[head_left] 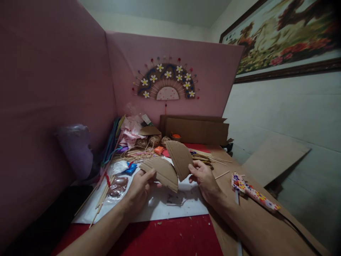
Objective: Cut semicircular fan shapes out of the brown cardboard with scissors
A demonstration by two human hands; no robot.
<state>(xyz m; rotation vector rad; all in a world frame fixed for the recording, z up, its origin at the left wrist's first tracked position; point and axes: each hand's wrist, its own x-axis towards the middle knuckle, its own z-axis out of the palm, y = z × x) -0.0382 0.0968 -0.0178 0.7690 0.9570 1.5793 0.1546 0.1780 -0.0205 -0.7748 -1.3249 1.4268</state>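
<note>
Cardboard arc [163,173] was pinched in fingers of left hand [138,188], 2nd arc [181,159] likewise in right hand [204,176], both above desk [173,238]; cut to shape, undecorated, not joined.

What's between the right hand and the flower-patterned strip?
Head view: one thin wooden stick lies on the brown board between the right hand and the flower-patterned strip; otherwise bare board.

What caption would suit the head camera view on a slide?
Left hand grips one cardboard sector, right hand a second sector, above a white sheet; decorated fan behind.
</note>
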